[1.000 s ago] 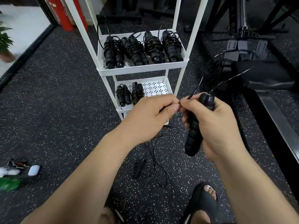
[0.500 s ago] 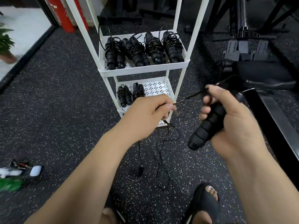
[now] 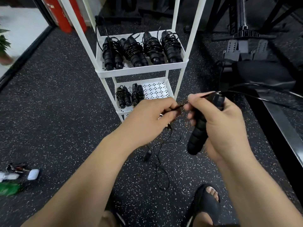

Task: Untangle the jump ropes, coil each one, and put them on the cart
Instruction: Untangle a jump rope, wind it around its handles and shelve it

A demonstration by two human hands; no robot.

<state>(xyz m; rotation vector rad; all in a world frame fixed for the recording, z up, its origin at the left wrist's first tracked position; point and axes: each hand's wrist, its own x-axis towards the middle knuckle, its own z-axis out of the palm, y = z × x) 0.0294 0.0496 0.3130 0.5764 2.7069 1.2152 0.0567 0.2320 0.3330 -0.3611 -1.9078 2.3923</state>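
**Head view**

1. A black ribbed foam handle (image 3: 196, 138) of a jump rope is gripped in the right hand (image 3: 221, 122). The fingers are curled round it, and the handle is held tilted with its cord end uppermost.
2. A thin black cord (image 3: 181, 105) is pinched in the left hand (image 3: 152, 118) between thumb and forefinger. The remaining fingers are curled in, and the hand sits just beside the right hand's fingers.
3. Below the left hand, the cord is seen hanging to the black speckled rubber floor (image 3: 65, 112) in loose loops. A second black handle (image 3: 148, 155) lies among them.
4. A further stretch of cord is seen running rightward from the top of the held handle.
5. A white metal tiered cart (image 3: 141, 71) stands just beyond the hands. Four coiled black jump ropes (image 3: 152, 48) are laid side by side on its upper visible shelf. Two more coiled ropes (image 3: 129, 95) are laid on the left part of the perforated shelf below.
6. A black sandal (image 3: 206, 205) is seen at the lower edge.
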